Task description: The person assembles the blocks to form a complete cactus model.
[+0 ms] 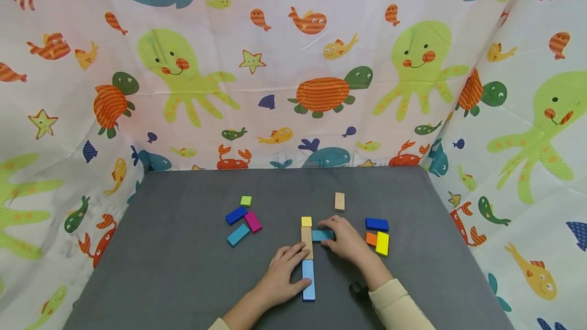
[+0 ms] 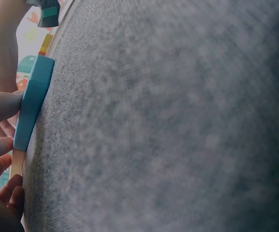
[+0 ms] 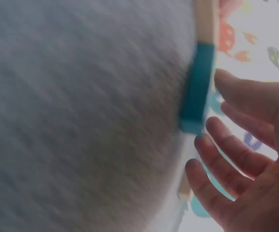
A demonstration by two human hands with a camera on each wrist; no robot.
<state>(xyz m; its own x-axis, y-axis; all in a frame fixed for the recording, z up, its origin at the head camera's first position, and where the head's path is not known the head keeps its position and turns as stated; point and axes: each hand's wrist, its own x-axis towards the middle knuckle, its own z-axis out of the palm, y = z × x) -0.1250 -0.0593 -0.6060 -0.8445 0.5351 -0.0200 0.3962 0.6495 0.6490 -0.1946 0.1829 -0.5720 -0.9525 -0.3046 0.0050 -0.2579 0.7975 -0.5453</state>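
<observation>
In the head view, a line of blocks runs away from the person: a light blue block (image 1: 309,280), a plain wooden block (image 1: 307,242) and a small yellow block (image 1: 306,221). A teal block (image 1: 322,236) lies crosswise against the wooden one's right side. My left hand (image 1: 283,272) rests its fingertips on the wooden block, its thumb touching the light blue one. Around the teal block's right end is my right hand (image 1: 349,241), thumb on the near side, fingers on the far side. In the right wrist view, its fingers look loosely spread beside the teal block (image 3: 197,92).
Left on the grey table (image 1: 183,269) lie a green block (image 1: 245,201), a blue block (image 1: 236,215), a magenta block (image 1: 253,222) and another teal block (image 1: 238,235). To the right are blue (image 1: 377,224), orange (image 1: 371,239) and yellow (image 1: 382,244) blocks. A wooden block (image 1: 339,201) stands farther back.
</observation>
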